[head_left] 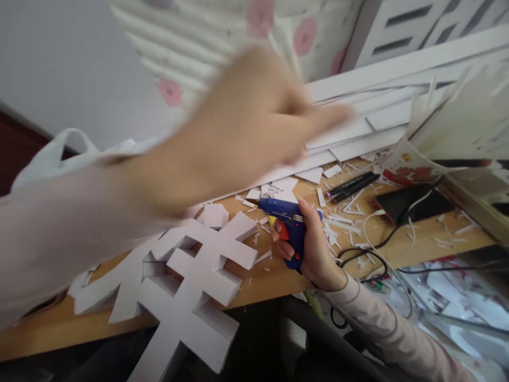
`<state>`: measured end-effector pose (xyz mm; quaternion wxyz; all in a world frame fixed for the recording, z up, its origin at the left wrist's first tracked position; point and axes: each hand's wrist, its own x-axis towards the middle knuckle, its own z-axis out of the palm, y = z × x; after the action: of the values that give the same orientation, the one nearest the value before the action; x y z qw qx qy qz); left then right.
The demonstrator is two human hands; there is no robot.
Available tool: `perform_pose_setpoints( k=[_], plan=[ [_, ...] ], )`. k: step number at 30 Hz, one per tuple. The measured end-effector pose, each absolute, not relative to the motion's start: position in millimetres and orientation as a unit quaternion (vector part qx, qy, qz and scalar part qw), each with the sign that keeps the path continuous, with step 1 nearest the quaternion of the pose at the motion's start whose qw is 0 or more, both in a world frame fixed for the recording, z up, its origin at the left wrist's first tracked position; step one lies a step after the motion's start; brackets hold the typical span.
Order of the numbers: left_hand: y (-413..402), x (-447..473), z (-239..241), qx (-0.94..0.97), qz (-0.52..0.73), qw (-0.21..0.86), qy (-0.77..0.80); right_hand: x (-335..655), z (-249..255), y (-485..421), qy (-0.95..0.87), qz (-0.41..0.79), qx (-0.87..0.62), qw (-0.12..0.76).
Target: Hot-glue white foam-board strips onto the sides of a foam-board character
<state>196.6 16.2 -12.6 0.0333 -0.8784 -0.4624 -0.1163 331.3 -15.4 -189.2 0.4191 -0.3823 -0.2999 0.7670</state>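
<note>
My right hand (pixel 316 246) is wrapped round the handle of a blue hot glue gun (pixel 278 207), with fingers at its orange trigger. The nozzle points left over the wooden table, and a small red light shows on the body. Close to the camera, my left hand (pixel 254 116) is raised across the view and smeared by motion. It points to the right, and whether anything is in its fingers cannot be made out. Below it lies a large white foam-board character (pixel 199 270) with box-like side walls, reaching past the table's front edge.
White offcuts (pixel 278 185) litter the wooden table (pixel 254 286). Two dark marker pens (pixel 353 185), a black phone-like slab (pixel 413 204) and looping cables (pixel 368 254) lie to the right. A paper tub (pixel 409 162) holds white strips. Long white boards (pixel 366 132) lie behind.
</note>
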Motion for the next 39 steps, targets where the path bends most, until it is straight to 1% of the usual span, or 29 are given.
perform_pose_setpoints(
  k=[1,2,3,5,6,8,11,13,14,15,17,18,21,24,28,32,36,39],
  plan=[
    [23,224,-10,-0.904,-0.074,0.006,-0.421,330,-190,-15,-0.297,0.761,-0.39,0.425],
    [29,247,-9,-0.923,-0.035,0.012,-0.383,329,-190,-14,-0.298,0.755,-0.396,0.429],
    [32,264,-9,-0.939,-0.018,0.034,-0.341,329,-191,-15,-0.303,0.749,-0.401,0.432],
    [34,277,-10,-0.947,0.002,0.097,-0.307,327,-193,-16,-0.313,0.74,-0.406,0.435],
    [32,273,-11,-0.953,-0.018,0.119,-0.279,326,-193,-17,-0.316,0.737,-0.409,0.436],
    [28,249,-13,-0.949,-0.059,0.131,-0.28,326,-193,-20,-0.315,0.737,-0.412,0.433],
    [17,188,-22,-0.918,-0.134,0.089,-0.362,329,-188,-24,-0.33,0.737,-0.416,0.418],
    [2,149,-37,-0.894,-0.235,0.102,-0.368,333,-182,-27,-0.372,0.727,-0.411,0.405],
    [-9,133,-47,-0.882,-0.248,0.108,-0.385,336,-179,-27,-0.4,0.717,-0.407,0.4],
    [-21,121,-58,-0.884,-0.234,0.096,-0.393,339,-176,-28,-0.429,0.704,-0.404,0.396],
    [-52,106,-82,-0.917,-0.195,0.051,-0.345,343,-170,-29,-0.486,0.674,-0.398,0.39],
    [-68,104,-95,-0.921,-0.185,0.054,-0.338,345,-168,-30,-0.515,0.657,-0.392,0.386],
    [-108,109,-125,-0.938,-0.073,0.101,-0.323,348,-165,-32,-0.606,0.61,-0.357,0.365],
    [-129,119,-141,-0.923,-0.018,0.119,-0.366,347,-169,-36,-0.714,0.524,-0.325,0.333],
    [-130,124,-141,-0.907,-0.013,0.11,-0.406,341,-177,-43,-0.806,0.416,-0.292,0.303],
    [-126,121,-136,-0.901,-0.018,0.046,-0.431,339,-183,-47,-0.853,0.347,-0.273,0.278],
    [-128,116,-137,-0.903,-0.044,-0.023,-0.428,341,-185,-49,-0.881,0.316,-0.255,0.242],
    [-130,113,-138,-0.91,-0.061,-0.011,-0.41,340,-185,-49,-0.885,0.312,-0.246,0.244]
  ],
)
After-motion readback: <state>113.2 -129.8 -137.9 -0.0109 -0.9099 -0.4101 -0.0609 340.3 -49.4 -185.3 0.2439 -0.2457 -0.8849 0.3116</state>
